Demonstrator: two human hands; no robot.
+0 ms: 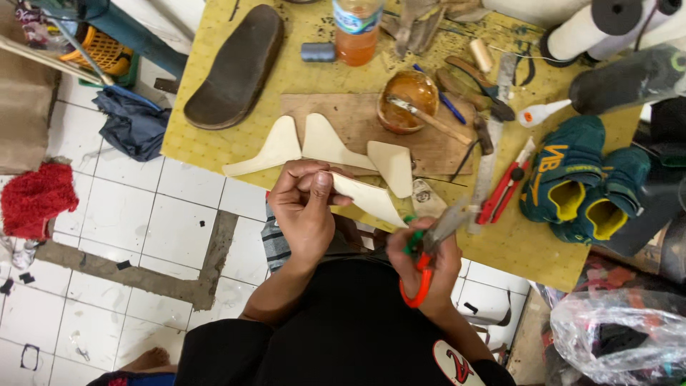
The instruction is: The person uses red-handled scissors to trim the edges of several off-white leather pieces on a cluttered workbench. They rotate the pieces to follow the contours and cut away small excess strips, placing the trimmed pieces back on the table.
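Cream cut piece point(368, 200) is pinched by left hand point(304, 207) fingers; scissors point(429, 246), gripped by right hand point(429, 264), are trimming its edge; steady feeding required.

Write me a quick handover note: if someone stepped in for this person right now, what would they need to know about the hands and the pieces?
Left hand: pinches a cream cut piece, held over the table edge.
Right hand: grips orange-handled scissors, blades at that piece's lower end.
On the yellow table: three similar cream pieces lie on a brown board, beside a glue bowl with a brush.
Done: pieces cut to shape.
Left: the held piece is mid-trim.
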